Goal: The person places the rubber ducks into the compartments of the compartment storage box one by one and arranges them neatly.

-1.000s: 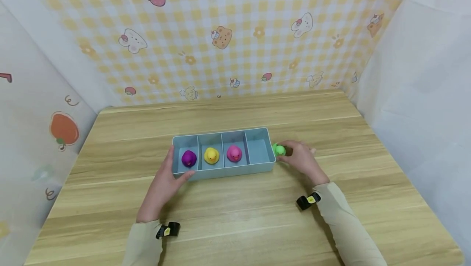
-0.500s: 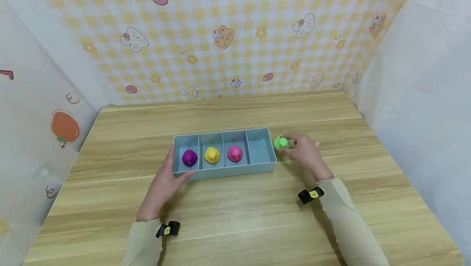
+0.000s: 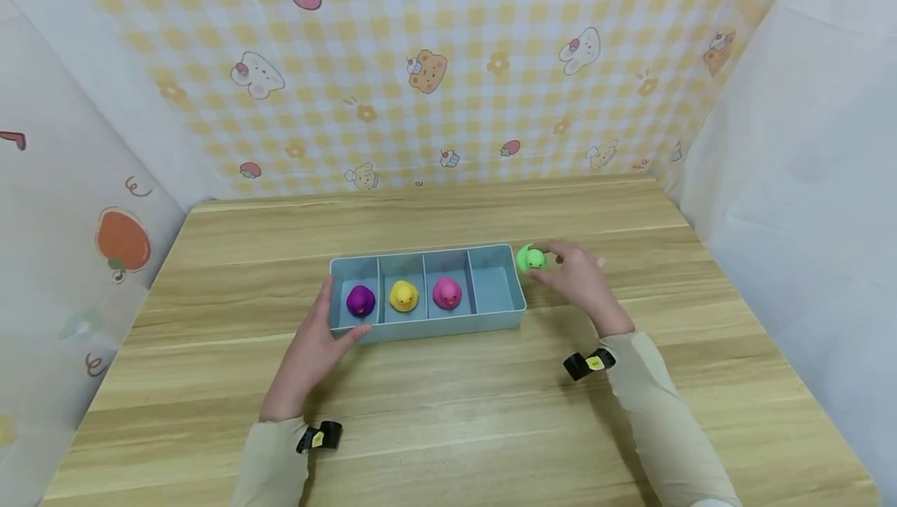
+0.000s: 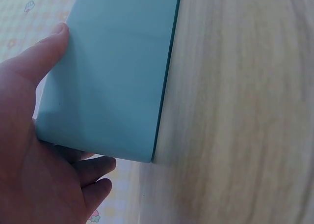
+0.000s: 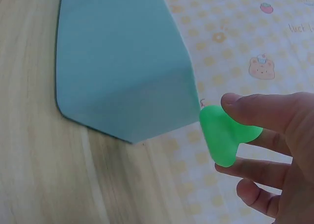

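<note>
A pale blue divided box lies on the table, its compartments in a row. From the left, they hold a purple toy duck, a yellow toy duck and a pink toy duck; the rightmost has nothing in it. My left hand grips the box's left end, thumb against the front wall and fingers around the end. Just off the box's right end, my right hand pinches a green toy duck between thumb and fingers, and the right wrist view has this duck raised above the tabletop.
The wooden table extends around the box on all sides. Behind it hangs a yellow checked cloth, with white cloth along the right side and printed white cloth along the left.
The green duck has risen in my right hand, shifting away from me along the box's right end, a little right and then back left. My left hand and the box have stayed in place.
</note>
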Tool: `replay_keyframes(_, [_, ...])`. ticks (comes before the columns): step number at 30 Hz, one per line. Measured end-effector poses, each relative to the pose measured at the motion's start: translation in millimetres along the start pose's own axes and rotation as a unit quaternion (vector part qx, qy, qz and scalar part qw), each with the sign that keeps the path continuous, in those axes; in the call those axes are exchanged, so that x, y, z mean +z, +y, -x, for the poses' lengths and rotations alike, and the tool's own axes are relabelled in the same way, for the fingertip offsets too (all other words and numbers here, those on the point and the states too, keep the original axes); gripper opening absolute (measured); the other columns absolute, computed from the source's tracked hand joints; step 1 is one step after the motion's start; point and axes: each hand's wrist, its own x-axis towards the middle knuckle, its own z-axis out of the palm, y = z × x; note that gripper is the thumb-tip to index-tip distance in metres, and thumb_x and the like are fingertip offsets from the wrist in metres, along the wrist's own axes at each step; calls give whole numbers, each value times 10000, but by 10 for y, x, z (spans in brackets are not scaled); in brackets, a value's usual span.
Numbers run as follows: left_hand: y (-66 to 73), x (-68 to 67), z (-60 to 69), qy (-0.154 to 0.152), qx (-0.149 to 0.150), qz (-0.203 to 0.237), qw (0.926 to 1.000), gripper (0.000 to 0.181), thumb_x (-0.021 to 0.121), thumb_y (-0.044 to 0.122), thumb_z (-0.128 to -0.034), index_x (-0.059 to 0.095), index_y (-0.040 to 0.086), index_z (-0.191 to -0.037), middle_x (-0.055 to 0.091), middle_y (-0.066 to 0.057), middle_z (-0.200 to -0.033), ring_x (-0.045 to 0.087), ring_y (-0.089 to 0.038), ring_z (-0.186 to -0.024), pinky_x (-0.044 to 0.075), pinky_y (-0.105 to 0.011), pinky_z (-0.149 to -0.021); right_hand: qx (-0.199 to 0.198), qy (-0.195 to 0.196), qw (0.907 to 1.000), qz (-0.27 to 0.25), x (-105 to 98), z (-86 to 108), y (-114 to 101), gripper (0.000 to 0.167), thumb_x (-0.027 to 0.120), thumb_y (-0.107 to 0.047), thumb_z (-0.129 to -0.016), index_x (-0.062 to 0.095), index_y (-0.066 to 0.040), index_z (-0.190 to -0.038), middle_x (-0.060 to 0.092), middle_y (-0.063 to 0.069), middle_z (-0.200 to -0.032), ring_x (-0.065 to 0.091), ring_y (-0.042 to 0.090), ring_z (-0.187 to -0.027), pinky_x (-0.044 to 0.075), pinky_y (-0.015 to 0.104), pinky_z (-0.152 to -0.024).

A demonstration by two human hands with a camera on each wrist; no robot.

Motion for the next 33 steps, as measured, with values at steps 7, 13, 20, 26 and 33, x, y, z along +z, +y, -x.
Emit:
replay_keyframes(7, [1,6,7,5,-10,27,10000,1075,634,553,-851,-82,138,-1537,43,-174,-1600,164,-440,-1431,244,-606,-1118,-263,-26,9995,151,-27,-24,-126,407,777,-256,-798,683,-109,-1166,661,113,-1215,570,366,-1047,397,483,-883])
replay_keyframes(13, [-3,9,11,-17,-38,1,10000,1087,618,589,-842,-90,143,-1535,34,-166,-1601,162,-437,-1432,244,-600,-1121,-404,-41,9987,308,-33,-56,-202,409,794,-271,-777,692,-134,-1148,683,78,-1182,564,353,-985,363,454,-824])
replay_keyframes(20, [3,4,5,4,-25,-2,10000,1094,618,600,-835,-88,142,-1535,34,-168,-1602,162,-439,-1432,249,-600,-1118,-494,-274,9981,254,48,-64,-294,426,806,-284,-761,694,-139,-1145,687,70,-1174,512,325,-991,241,474,-816])
replay_keyframes(26, [-3,7,2,5,-17,9,10000,1104,607,624,-826,-87,141,-1535,32,-169,-1601,158,-436,-1434,244,-600,-1121,-626,-440,9960,464,134,-88,-349,438,820,-278,-746,697,-120,-1136,693,64,-1161,481,271,-943,224,474,-785])
replay_keyframes(33, [-7,11,1,9,-34,-2,10000,1097,614,612,-830,-93,157,-1534,29,-158,-1604,155,-432,-1437,244,-600,-1120,-827,-627,9898,972,253,-126,-344,402,829,-317,-730,716,-148,-1077,720,23,-1074,472,238,-886,233,427,-751])
